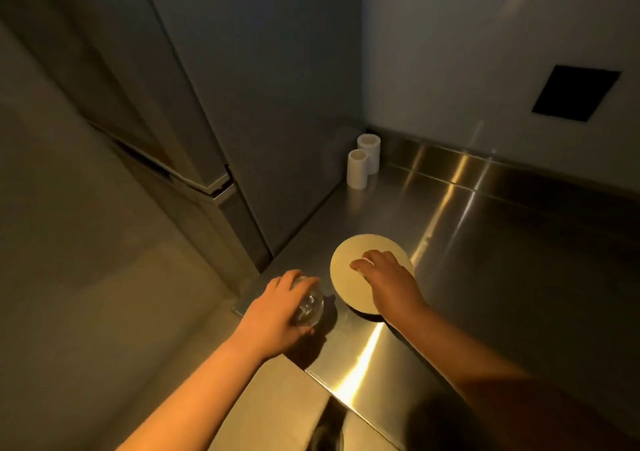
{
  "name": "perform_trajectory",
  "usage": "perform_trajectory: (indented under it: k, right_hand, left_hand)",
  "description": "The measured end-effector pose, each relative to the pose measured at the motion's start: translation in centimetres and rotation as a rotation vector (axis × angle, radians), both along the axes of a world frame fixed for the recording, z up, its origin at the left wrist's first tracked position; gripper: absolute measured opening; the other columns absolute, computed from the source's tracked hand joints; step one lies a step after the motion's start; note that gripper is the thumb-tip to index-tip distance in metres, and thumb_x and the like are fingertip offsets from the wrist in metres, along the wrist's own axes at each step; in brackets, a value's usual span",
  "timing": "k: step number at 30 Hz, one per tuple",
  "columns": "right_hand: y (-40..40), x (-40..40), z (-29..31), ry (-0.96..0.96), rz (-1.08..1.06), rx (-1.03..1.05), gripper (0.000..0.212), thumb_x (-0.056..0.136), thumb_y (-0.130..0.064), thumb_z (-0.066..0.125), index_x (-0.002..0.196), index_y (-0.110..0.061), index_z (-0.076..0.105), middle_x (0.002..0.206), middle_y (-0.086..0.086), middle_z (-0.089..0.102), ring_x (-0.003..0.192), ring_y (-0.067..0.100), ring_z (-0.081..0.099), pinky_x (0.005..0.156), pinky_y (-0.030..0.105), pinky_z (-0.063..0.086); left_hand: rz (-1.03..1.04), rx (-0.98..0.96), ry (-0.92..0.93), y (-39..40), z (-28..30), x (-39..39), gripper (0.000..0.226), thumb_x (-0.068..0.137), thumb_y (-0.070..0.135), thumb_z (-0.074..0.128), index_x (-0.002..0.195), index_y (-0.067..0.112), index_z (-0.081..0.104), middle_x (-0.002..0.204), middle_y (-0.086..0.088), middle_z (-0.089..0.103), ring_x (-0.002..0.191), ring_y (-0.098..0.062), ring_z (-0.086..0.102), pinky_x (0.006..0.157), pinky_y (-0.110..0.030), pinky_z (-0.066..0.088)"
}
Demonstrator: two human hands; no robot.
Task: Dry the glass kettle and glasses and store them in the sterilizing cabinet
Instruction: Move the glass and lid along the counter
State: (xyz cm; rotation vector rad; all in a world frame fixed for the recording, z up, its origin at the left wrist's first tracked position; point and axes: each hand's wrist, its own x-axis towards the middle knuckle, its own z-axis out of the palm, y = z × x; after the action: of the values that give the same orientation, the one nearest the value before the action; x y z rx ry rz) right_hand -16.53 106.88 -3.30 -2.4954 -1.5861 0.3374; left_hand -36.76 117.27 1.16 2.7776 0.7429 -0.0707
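Left hand (pixel 277 307) grips a clear glass (pixel 309 303) at the near corner of the steel counter (pixel 485 260), tilted on its side. Right hand (pixel 384 277) lies on a round pale disc (pixel 360 270), fingers curled, possibly pinching something small and white; hard to tell. Keep the glass over the counter and hold it firmly; wet glass slips.
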Motion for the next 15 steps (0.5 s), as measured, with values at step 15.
perform_trajectory:
  k: [15]
  right_hand:
    - [8.2,-1.0,-3.4,-0.041,-0.109,-0.191,0.069,0.083,-0.006,0.061,0.143,-0.025,0.032,0.148,0.008,0.029,0.132,0.029,0.029,0.104,0.040,0.037]
  left_hand:
    - [-0.154,-0.108,0.041,9.2,-3.2,1.1,0.080,0.075,0.044,0.071,0.141,0.035,0.026,0.145,0.003,0.026,0.132,-0.021,0.029,0.103,-0.034,0.039]
